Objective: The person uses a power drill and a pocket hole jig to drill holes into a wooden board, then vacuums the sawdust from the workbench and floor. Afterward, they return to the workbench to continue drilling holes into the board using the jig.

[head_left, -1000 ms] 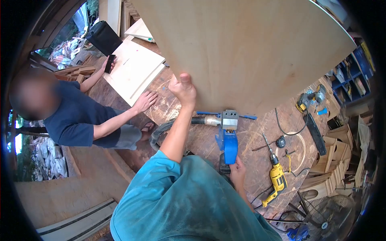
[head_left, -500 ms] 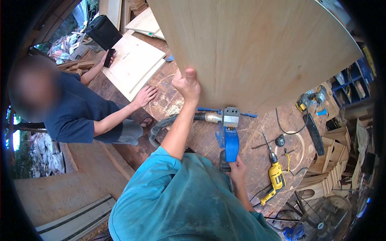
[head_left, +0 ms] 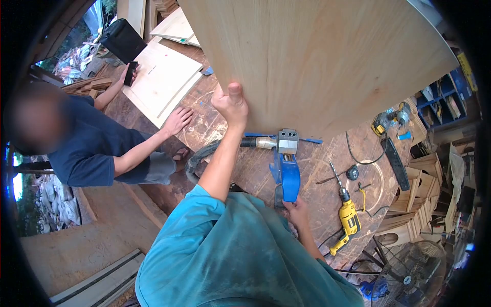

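Note:
A large pale plywood panel (head_left: 317, 61) stands tilted over the worktable (head_left: 327, 163). My left hand (head_left: 231, 106) grips its lower left edge, with the thumb raised against the panel's face. Below the panel's bottom edge is a blue power tool (head_left: 290, 176) with a grey metal head and a hose (head_left: 202, 156) joined to it. My right hand (head_left: 296, 211) is closed on the near end of this tool, its fingers partly hidden behind the tool body.
Across the left side, another person (head_left: 97, 138) holds a black phone (head_left: 131, 73) and rests a hand beside stacked boards (head_left: 163, 82). A yellow drill (head_left: 349, 222), a tape measure (head_left: 352, 172) and another drill (head_left: 383, 123) lie at right. A fan (head_left: 409, 271) stands lower right.
The view has shifted slightly, so most things sit a little further left. The blue tool has turned slightly. Both my hands keep their holds.

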`<state>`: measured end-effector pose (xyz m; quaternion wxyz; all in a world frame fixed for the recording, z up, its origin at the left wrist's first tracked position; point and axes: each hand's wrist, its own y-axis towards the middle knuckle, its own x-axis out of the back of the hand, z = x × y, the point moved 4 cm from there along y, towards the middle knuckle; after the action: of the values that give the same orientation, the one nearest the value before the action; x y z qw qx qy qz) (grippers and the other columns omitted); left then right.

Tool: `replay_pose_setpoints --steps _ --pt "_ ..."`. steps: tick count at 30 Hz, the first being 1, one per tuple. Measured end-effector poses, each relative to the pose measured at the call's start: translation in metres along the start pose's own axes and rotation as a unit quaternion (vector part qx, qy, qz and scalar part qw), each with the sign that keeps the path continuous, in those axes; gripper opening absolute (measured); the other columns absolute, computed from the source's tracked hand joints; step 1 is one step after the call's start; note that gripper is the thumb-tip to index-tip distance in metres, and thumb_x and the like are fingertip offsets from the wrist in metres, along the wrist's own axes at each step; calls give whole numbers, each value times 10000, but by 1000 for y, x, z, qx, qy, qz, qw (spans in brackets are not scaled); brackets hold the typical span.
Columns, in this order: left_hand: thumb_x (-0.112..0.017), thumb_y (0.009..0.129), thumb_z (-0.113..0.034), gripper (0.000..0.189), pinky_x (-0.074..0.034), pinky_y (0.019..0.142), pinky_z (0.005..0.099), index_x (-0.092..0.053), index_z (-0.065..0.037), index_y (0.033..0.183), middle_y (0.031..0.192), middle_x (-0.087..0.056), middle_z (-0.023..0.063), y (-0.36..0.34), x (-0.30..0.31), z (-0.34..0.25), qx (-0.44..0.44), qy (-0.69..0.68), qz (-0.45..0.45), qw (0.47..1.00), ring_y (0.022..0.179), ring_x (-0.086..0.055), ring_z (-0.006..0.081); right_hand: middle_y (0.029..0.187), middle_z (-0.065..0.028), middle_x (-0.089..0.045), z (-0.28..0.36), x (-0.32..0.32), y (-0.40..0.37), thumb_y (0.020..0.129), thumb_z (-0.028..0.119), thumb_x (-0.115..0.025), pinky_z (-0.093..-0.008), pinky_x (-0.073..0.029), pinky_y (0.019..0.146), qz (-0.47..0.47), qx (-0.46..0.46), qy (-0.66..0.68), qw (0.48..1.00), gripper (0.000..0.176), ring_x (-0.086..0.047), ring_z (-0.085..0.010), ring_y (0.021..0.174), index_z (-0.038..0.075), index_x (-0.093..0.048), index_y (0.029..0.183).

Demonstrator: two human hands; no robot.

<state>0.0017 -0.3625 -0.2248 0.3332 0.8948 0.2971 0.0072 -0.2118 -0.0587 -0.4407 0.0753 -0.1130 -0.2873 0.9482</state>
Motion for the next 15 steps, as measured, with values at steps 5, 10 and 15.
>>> replay_pose_setpoints --steps 5,10,15 --pt "-537 878 -764 802 -425 594 295 -633 28 810 689 -577 -6 0 3 6 36 -9 22 999 671 -521 95 1170 -39 -666 2 0 6 917 -83 -603 -254 -526 830 27 107 -44 993 496 -640 -116 1011 -13 -513 1400" --pt "-543 877 -761 792 -423 582 293 -630 24 823 678 -571 -18 1 1 9 7 -2 14 1000 663 -524 94 1016 15 -681 6 1 3 891 -2 -698 -263 -495 826 17 63 -6 998 293 -615 -84 904 27 -655 1179" --pt "-554 882 -747 777 -431 593 289 -627 24 823 683 -576 -14 2 1 8 20 -18 36 999 671 -530 95 995 8 -686 3 2 5 891 -11 -689 -264 -501 797 12 75 4 997 267 -615 -82 878 29 -666 1154"
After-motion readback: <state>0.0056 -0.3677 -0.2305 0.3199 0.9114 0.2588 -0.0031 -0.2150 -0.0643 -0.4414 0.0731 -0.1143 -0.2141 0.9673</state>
